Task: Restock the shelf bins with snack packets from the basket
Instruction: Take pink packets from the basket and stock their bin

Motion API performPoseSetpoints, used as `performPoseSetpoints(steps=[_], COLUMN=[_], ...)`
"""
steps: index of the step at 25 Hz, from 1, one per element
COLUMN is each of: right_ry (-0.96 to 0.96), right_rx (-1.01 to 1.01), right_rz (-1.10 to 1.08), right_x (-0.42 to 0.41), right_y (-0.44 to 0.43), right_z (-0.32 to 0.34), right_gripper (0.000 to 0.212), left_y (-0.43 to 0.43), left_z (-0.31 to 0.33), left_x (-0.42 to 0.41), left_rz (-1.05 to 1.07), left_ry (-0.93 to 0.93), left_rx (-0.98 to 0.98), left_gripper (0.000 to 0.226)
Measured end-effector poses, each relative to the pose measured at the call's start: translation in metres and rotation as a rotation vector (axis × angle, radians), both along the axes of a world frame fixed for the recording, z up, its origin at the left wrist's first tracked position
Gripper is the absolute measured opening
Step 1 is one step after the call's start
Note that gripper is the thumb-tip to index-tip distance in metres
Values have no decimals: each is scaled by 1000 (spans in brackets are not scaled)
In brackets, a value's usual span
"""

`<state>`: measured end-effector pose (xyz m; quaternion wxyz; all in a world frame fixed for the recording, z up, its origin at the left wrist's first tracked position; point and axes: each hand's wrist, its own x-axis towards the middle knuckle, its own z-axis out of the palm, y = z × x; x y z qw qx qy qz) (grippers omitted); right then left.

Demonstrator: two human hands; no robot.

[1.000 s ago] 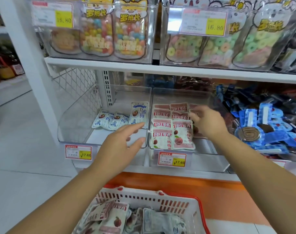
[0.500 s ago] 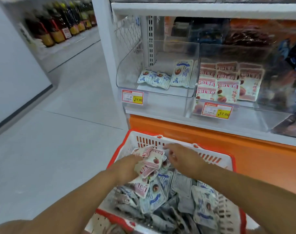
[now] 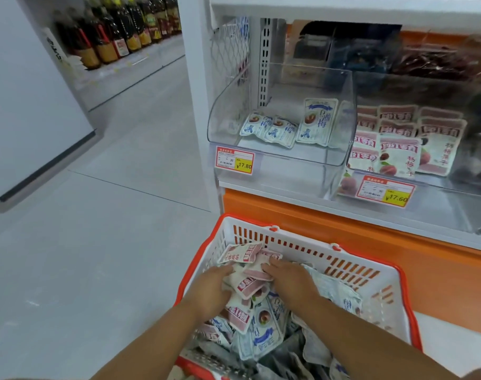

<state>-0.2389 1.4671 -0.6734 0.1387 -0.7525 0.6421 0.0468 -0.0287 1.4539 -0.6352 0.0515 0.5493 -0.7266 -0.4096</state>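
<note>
Both of the person's hands were down inside the red-and-white basket [image 3: 310,244], which sat on the floor right in front of the orange base panel [image 3: 343,223] of the shelf. Between them was a bunch of pink packets [image 3: 250,286], bunched up near the basket's far left corner. The left hand [image 3: 209,290] had its fingers curled in under the bunch, with packets lying over them. The right hand [image 3: 291,281] closed on it from the other side, bent fingers clamped over the top packet. How tight either grip was I could not tell, since the packets hid most of the fingertips.

Under and around the hands the basket was heaped with more stock, mostly blue-and-white packets [image 3: 264,333] mixed with a few pink ones.

Above, on the lowest shelf, stood two clear bins side by side. The left bin [image 3: 288,165] held only three blue packets [image 3: 316,122], one propped upright against the right wall and two lying flat beside it; its price tag [image 3: 234,160] read 17.80. The right bin [image 3: 439,193] held rows of pink packets [image 3: 395,154] stacked toward the front, behind a tag [image 3: 386,191] marked 17.60.

Across the aisle, dark bottles [image 3: 116,31] lined another shelf.
</note>
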Motion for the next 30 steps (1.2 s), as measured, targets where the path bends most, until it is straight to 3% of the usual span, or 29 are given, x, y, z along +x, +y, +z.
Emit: performPoseSetpoints(steps=[2, 4, 7, 9, 12, 15, 21, 26, 30], right_ry=[-146, -435, -1054, -1350, -1706, -1776, -1569, -1671, -1575], right_rx=[-40, -111, -87, -43, 55, 172, 175, 101, 168], right_rz=[-82, -324, -751, -894, -972, -949, -789, -832, -776], right_x=[-8, -15, -28, -38, -49, -58, -65, -67, -73], right_y=[7, 15, 27, 35, 49, 62, 75, 75, 75], right_z=[18, 41, 68, 81, 91, 94, 104, 108, 119], right_gripper=[38, 26, 28, 26, 17, 21, 39, 20, 30], left_y=[-5, -6, -6, -5, 1, 7, 13, 18, 19], left_z=[0, 2, 13, 22, 34, 44, 65, 73, 78], left_x=[-7, -18, -38, -49, -63, -72, -83, -99, -107], left_rz=[101, 176, 270, 328, 336, 362, 319, 312, 285], left_ry=[32, 103, 439, 676, 848, 854, 784, 869, 862], left_rx=[21, 103, 376, 592, 734, 683, 555, 580, 524], left_gripper=[42, 45, 60, 69, 50, 34, 27, 25, 30])
